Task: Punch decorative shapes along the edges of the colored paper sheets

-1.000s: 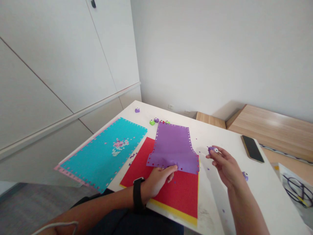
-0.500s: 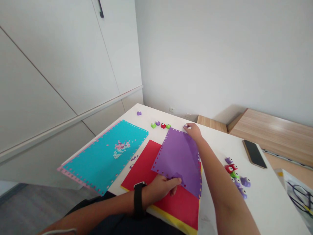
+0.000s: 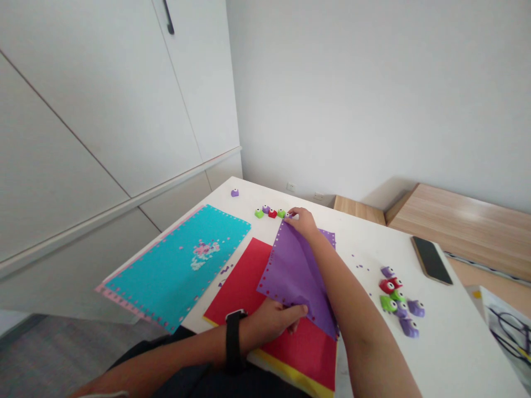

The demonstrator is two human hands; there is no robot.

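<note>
Head view: left hand (image 3: 274, 319) and right hand (image 3: 305, 221) pinch one purple sheet (image 3: 290, 271).

Bright, even daylight, soft and diffuse. White table (image 3: 456, 342) near blown out, little surface detail. Soft grey shadow on wall (image 3: 384, 190) beside wooden top (image 3: 464, 215); light apparently from right. Purple sheet (image 3: 290, 265) darker on right half of fold. Colours saturated. Wide-angle warp: cupboard (image 3: 103, 110) seams slant and spread toward left edge. Centre crisp; right hand (image 3: 304, 221) small, slightly soft; bottom edge of frame softer.
</note>
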